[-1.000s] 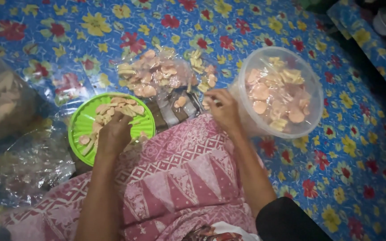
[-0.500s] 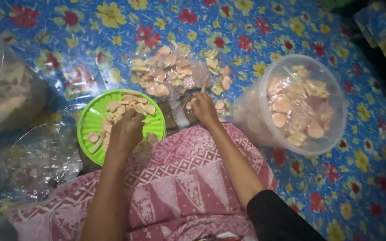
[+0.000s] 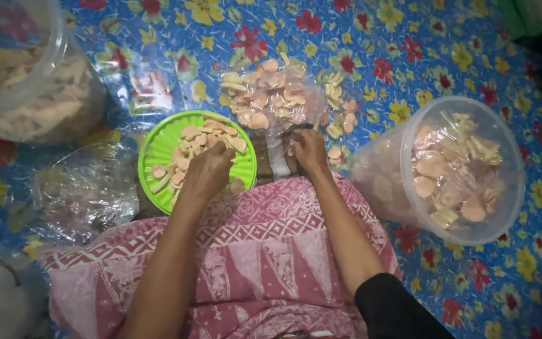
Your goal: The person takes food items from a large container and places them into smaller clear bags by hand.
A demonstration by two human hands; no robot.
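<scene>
Head view showed my left hand (image 3: 207,171) curled down on the pale crackers (image 3: 192,145) in the green plate (image 3: 158,143); how tightly it closed I could not tell. At two o'clock my right hand (image 3: 309,150) pinched the clear bag (image 3: 271,97) of pink chips, its grip narrow, with a plastic tub (image 3: 509,188) at three o'clock.

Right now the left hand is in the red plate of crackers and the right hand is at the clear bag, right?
Not quite. In the head view the plate is green, not red. The left hand does rest in its crackers, and the right hand is at the clear bag.
</scene>
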